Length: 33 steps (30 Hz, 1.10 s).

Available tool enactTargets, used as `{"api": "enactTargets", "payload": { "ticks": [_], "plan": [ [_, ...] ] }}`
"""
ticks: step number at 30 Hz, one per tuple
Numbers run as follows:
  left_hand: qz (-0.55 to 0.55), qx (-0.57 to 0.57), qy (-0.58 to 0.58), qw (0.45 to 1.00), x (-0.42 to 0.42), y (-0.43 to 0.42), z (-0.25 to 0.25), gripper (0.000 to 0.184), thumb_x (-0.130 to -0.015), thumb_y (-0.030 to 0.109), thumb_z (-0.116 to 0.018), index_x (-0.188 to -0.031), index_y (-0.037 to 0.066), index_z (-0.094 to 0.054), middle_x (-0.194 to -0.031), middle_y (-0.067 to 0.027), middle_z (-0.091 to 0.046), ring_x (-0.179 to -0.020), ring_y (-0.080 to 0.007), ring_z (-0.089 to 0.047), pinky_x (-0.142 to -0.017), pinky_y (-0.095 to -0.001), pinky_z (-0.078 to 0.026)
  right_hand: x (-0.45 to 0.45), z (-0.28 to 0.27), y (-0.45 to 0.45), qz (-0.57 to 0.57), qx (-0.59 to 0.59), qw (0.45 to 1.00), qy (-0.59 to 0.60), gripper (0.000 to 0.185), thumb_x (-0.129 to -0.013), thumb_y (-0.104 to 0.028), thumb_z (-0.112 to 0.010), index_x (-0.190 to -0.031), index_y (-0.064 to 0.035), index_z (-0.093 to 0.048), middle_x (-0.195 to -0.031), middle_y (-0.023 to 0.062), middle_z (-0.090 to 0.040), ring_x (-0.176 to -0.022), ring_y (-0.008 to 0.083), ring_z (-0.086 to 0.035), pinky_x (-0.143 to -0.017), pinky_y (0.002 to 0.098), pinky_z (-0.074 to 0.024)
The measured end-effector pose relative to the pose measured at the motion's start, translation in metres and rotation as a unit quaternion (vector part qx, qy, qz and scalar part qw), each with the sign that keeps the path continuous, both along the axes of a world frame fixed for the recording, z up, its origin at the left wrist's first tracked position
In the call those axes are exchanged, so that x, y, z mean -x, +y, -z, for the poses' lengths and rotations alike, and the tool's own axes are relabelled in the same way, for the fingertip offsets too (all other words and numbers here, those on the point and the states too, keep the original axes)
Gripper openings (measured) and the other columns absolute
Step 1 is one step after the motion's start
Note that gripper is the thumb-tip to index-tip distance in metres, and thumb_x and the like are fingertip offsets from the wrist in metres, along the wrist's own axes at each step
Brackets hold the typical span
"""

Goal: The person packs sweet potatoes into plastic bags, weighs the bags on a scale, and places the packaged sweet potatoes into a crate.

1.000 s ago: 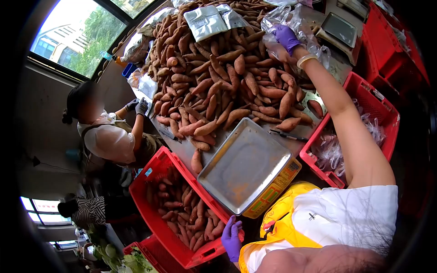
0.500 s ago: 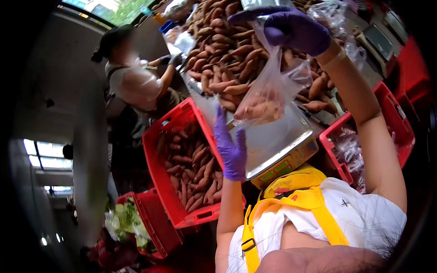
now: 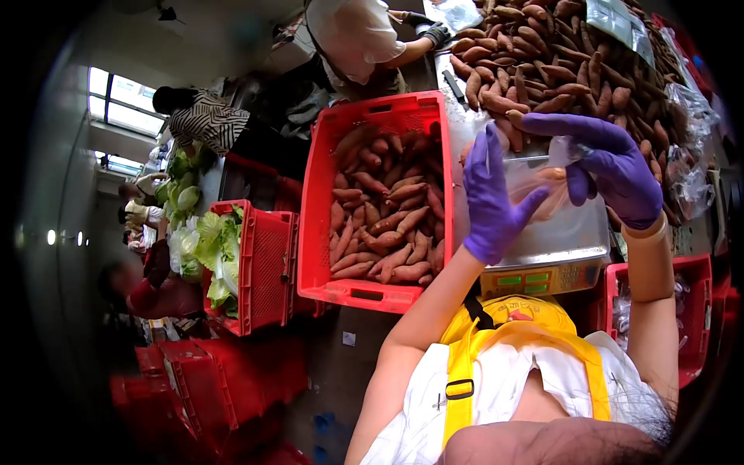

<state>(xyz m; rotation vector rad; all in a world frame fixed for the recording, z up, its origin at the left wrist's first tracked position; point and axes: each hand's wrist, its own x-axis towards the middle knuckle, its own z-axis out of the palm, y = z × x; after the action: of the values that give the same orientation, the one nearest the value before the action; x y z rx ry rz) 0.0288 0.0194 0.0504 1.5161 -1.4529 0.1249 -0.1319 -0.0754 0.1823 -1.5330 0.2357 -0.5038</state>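
My right hand (image 3: 612, 167), in a purple glove, grips the gathered neck of a clear plastic bag (image 3: 539, 192). Reddish sweet potatoes show dimly through the bag, partly hidden by both hands. My left hand (image 3: 494, 203), gloved in purple too, stands upright at the bag's left side with fingers stretched and thumb apart. Whether it touches the plastic I cannot tell. Below both hands is a scale (image 3: 570, 242) with a silver pan and lit green displays; the bag is over the pan, and contact between them is unclear.
Loose sweet potatoes (image 3: 558, 66) are heaped on the table beyond. A red crate (image 3: 304, 232) of sweet potatoes stands left of the scale, another crate (image 3: 701, 310) with plastic bags at right. Leafy greens (image 3: 217, 248) fill a crate farther left. A co-worker (image 3: 353, 39) works at the table's far-left side.
The view has swung left, bringing the sweet potato crate toward the middle. My right hand has come down with the bag, nearer my left hand, which remains outstretched beside it.
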Motion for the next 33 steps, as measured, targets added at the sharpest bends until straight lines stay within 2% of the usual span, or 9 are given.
{"api": "enactTargets", "payload": {
  "ticks": [3, 4, 7, 9, 14, 18, 28, 31, 33],
  "plan": [
    [-0.125, -0.118, -0.134, 0.976, 0.000, -0.042, 0.023, 0.109, -0.073, 0.066, -0.062, -0.153, 0.007, -0.015, -0.147, -0.0238, -0.027, -0.135, -0.0430, -0.026, -0.108, -0.0544, -0.022, 0.029, 0.020, 0.001, 0.079, -0.031, 0.996, -0.016, 0.053, -0.091, -0.028, -0.059, -0.132, 0.0035, -0.052, -0.073, 0.0008, -0.065, -0.060, 0.0029, -0.057, -0.051, 0.0158, -0.0375],
    [-0.119, -0.161, -0.163, 0.966, -0.007, -0.046, 0.033, 0.106, -0.071, 0.053, -0.068, -0.152, 0.007, -0.017, -0.147, -0.0243, -0.028, -0.134, -0.0421, -0.029, -0.107, -0.0532, -0.023, 0.043, 0.030, 0.000, 0.102, -0.043, 0.994, -0.003, 0.050, -0.091, -0.023, -0.057, -0.133, 0.0034, -0.051, -0.074, 0.0009, -0.065, -0.063, 0.0029, -0.058, -0.054, 0.0158, -0.0385],
    [-0.043, -0.110, -0.126, 0.985, -0.037, -0.043, 0.081, 0.064, -0.065, 0.027, -0.074, -0.121, 0.002, -0.056, -0.104, -0.0190, -0.062, -0.097, -0.0361, -0.058, -0.085, -0.0438, -0.045, 0.078, 0.089, 0.000, 0.240, -0.048, 0.968, 0.049, 0.047, -0.090, -0.006, -0.048, -0.137, -0.0007, -0.049, -0.121, 0.0068, -0.063, -0.083, 0.0072, -0.064, -0.070, 0.0189, -0.0457],
    [-0.075, -0.275, -0.134, 0.949, -0.033, -0.007, 0.065, 0.047, -0.063, 0.025, -0.076, -0.101, 0.003, -0.062, -0.086, -0.0172, -0.063, -0.086, -0.0357, -0.060, -0.074, -0.0471, -0.048, 0.106, 0.123, 0.004, 0.295, -0.074, 0.950, 0.075, 0.047, -0.091, -0.003, -0.047, -0.138, -0.0028, -0.048, -0.131, 0.0069, -0.058, -0.088, 0.0099, -0.065, -0.075, 0.0207, -0.0474],
    [0.030, -0.292, 0.003, 0.956, -0.050, 0.048, 0.082, 0.068, -0.075, 0.027, -0.076, -0.132, -0.002, -0.051, -0.114, -0.0203, -0.062, -0.104, -0.0334, -0.058, -0.093, -0.0394, -0.045, 0.105, 0.158, 0.026, 0.362, -0.088, 0.928, -0.021, 0.058, -0.091, -0.002, -0.058, -0.144, -0.0034, -0.038, -0.138, 0.0058, -0.050, -0.110, 0.0091, -0.055, -0.096, 0.0252, -0.0451],
    [0.034, -0.275, 0.095, 0.956, -0.034, 0.062, 0.050, 0.068, -0.080, 0.018, -0.074, -0.138, -0.001, -0.044, -0.130, -0.0181, -0.056, -0.113, -0.0285, -0.055, -0.098, -0.0352, -0.042, 0.098, 0.146, 0.034, 0.386, 0.218, 0.885, 0.142, 0.086, -0.081, -0.020, -0.075, -0.151, -0.0115, -0.026, -0.116, 0.0069, -0.059, -0.109, 0.0164, -0.055, -0.102, 0.0324, -0.0392],
    [-0.019, -0.261, 0.154, 0.953, -0.023, 0.104, 0.050, 0.089, -0.079, 0.009, -0.075, -0.151, 0.009, -0.024, -0.113, -0.0143, -0.057, -0.100, -0.0212, -0.056, -0.092, -0.0312, -0.044, 0.075, 0.140, 0.045, 0.354, 0.471, 0.786, 0.184, 0.105, -0.068, -0.042, -0.082, -0.150, -0.0105, -0.023, -0.136, 0.0187, -0.044, -0.127, 0.0332, -0.042, -0.108, 0.0416, -0.0308],
    [0.051, -0.281, 0.085, 0.955, -0.019, 0.085, 0.057, 0.098, -0.071, 0.001, -0.074, -0.153, 0.015, -0.022, -0.092, -0.0106, -0.061, -0.083, -0.0216, -0.059, -0.079, -0.0321, -0.048, 0.049, 0.143, 0.049, 0.335, 0.517, 0.767, 0.177, 0.086, -0.073, -0.037, -0.079, -0.142, -0.0061, -0.039, -0.131, 0.0187, -0.048, -0.126, 0.0331, -0.043, -0.109, 0.0415, -0.0302],
    [0.021, -0.366, 0.054, 0.929, -0.015, 0.071, 0.062, 0.077, -0.077, 0.003, -0.072, -0.145, 0.012, -0.038, -0.079, -0.0081, -0.063, -0.069, -0.0171, -0.059, -0.068, -0.0302, -0.049, 0.039, 0.145, 0.039, 0.274, 0.510, 0.740, 0.342, 0.049, -0.081, -0.030, -0.074, -0.121, -0.0051, -0.062, -0.117, 0.0101, -0.063, -0.115, 0.0220, -0.054, -0.106, 0.0352, -0.0341]
  ]
}}
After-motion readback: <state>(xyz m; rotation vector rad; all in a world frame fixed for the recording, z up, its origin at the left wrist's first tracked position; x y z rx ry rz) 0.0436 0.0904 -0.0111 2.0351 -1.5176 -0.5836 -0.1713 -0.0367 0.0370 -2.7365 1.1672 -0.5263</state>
